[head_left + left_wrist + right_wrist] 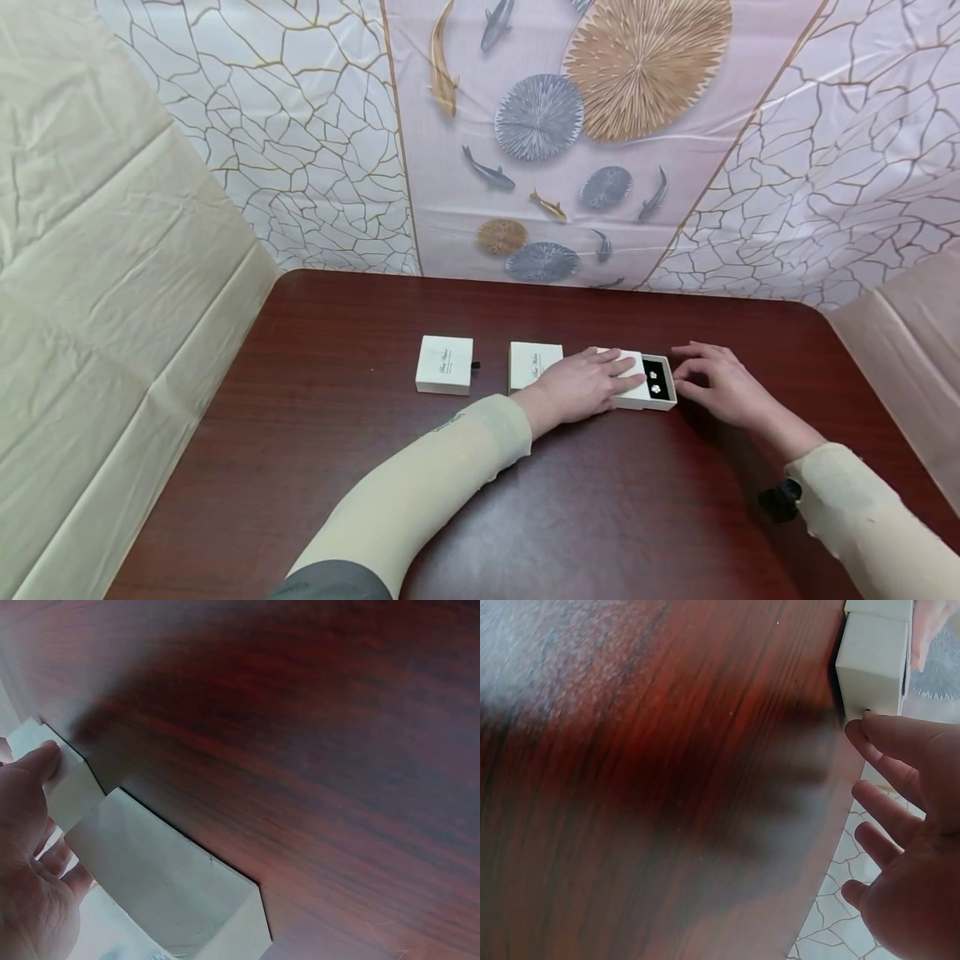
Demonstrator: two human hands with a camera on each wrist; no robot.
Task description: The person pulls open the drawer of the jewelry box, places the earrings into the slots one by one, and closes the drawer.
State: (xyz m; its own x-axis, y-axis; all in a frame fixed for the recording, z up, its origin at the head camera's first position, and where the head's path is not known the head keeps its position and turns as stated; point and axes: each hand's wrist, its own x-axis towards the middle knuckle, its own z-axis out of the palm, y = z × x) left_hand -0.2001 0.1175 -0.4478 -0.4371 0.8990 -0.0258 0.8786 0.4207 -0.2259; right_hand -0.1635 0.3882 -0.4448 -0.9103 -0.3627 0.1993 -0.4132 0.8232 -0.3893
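Note:
Three small white jewelry boxes stand in a row on the table. My left hand [577,387] lies over the rightmost box's sleeve [632,401], fingers spread across its top and thumb against its near side. From that sleeve a drawer [662,406] sticks out to the right, showing a black insert with two pale flower-shaped earrings [656,388]. My right hand [714,383] is at the drawer's outer end. In the right wrist view, its thumb and index finger pinch a small black pull tab [867,713], mostly hidden between them; the other fingers are spread.
A middle white box [534,358], partly covered by my left hand, bears dark script. Further left a closed white box [444,363] has a black tab on its right side. The dark red-brown table [345,333] ends at a patterned cloth backdrop [330,167].

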